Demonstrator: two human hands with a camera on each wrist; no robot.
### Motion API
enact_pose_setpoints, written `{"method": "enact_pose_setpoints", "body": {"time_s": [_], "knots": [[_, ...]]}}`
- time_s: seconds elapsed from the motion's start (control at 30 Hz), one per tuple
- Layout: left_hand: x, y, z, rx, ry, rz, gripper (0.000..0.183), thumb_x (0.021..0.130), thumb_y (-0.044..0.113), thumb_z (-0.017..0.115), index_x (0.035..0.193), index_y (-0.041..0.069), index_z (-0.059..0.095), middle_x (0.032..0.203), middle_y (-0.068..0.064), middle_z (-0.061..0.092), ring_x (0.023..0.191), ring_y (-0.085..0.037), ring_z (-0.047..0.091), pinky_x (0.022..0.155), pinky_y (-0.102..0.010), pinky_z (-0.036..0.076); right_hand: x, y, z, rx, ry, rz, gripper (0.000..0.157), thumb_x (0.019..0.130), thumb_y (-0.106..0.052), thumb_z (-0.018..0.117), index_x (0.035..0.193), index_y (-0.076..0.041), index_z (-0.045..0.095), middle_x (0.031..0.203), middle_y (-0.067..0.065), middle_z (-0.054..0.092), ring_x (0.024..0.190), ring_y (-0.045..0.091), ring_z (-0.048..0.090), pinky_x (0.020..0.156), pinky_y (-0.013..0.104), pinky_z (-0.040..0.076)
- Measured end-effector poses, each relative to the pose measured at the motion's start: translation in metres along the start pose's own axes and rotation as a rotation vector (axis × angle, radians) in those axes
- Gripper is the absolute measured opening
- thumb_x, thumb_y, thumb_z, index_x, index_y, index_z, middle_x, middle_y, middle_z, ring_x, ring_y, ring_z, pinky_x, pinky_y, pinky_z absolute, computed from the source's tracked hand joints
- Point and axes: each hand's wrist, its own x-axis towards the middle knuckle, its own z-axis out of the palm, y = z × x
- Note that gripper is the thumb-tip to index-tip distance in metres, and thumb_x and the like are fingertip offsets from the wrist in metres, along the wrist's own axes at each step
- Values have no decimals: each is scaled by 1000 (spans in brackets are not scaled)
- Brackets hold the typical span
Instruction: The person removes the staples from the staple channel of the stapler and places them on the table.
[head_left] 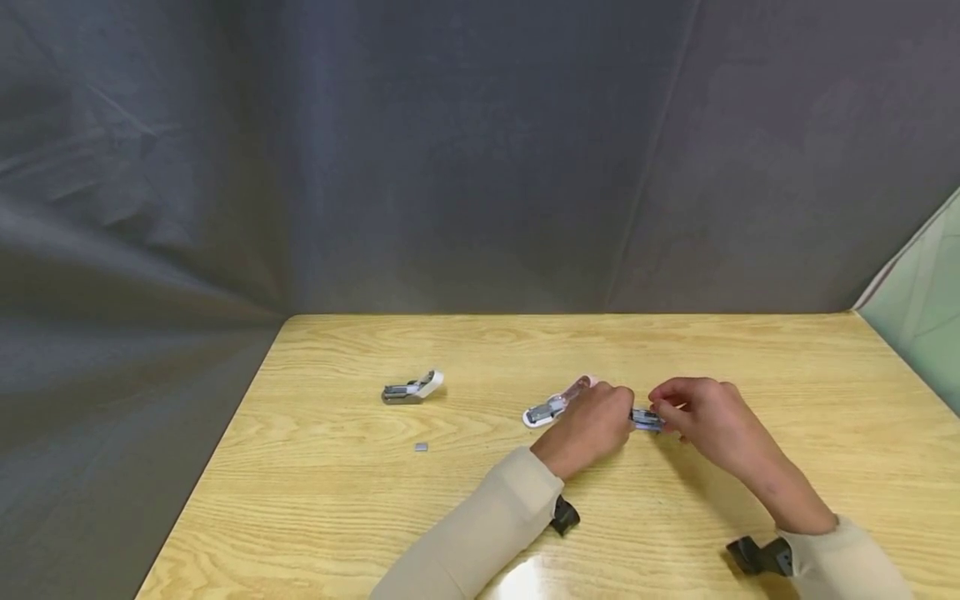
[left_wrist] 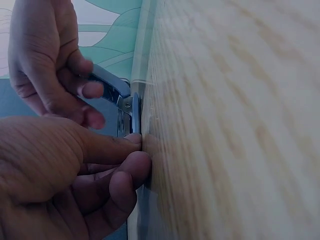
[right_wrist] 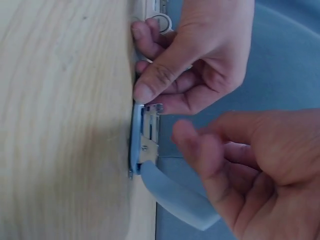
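A light blue stapler lies on the table with its top handle swung far back, baring the metal magazine. My left hand pinches the front end of its base between thumb and fingers. Close over the magazine and handle, my right hand has its fingers loosely bent; nothing shows between the fingertips in the left wrist view. Just left of my left hand is a pink and white stapler, also folded open and partly covered by that hand.
Farther left sits a white and grey stapler with its top raised. In front of it lies a small grey piece, like a short staple strip. A dark curtain hangs behind the wooden table.
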Motion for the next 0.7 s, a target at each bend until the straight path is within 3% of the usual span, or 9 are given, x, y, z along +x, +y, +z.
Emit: {"method": "enact_pose_setpoints", "body": {"time_s": [0.43,0.7], "knots": [[1,2,0,49,22,8,30,94,22,76,70,23,59,58,11,51,54,-6,47,77,-28,39,3,5,11,-81,-43,-8,9,100,-3,66,95,0,74,76,0,70,59,11,63,47,27,46],[2,2,2,62,36,6,31,94,21,75,69,23,58,58,11,51,52,-6,46,77,-28,39,5,6,14,-23,-32,8,4,95,3,70,96,5,73,83,9,73,65,16,70,52,27,53]]}}
